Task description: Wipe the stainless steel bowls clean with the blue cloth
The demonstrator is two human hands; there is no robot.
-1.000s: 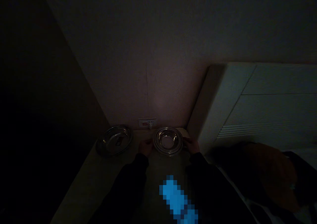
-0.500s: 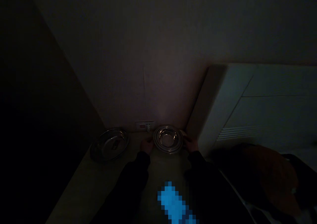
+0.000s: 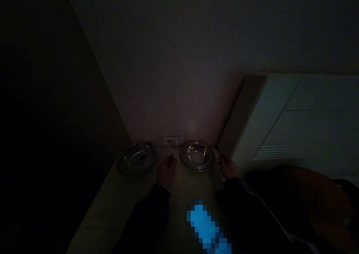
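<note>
A stack of nested shiny metal bowls (image 3: 198, 167) stands on the pale tabletop against the wall. My left hand (image 3: 166, 171) is just left of the stack, apart from it, its fingers loosely curved around nothing. On the stack's other side is my right hand (image 3: 227, 167), fingers bent and a small gap from the rim; it holds nothing that I can see. Farther left, a wide metal basin (image 3: 125, 160) with a dark label inside sits near the table's left edge. The light is very dim, so finger detail is faint.
A wall socket (image 3: 173, 140) with something plugged in is behind the bowls. To the right rises a pale headboard (image 3: 311, 127), with an orange-brown item (image 3: 322, 198) below it. A pixelated bright blue shape (image 3: 206, 224) is on the table's near side.
Both hands have let go of the bowl stack and drawn apart, the left to its left and the right to its right. The camera view has turned slightly left.
</note>
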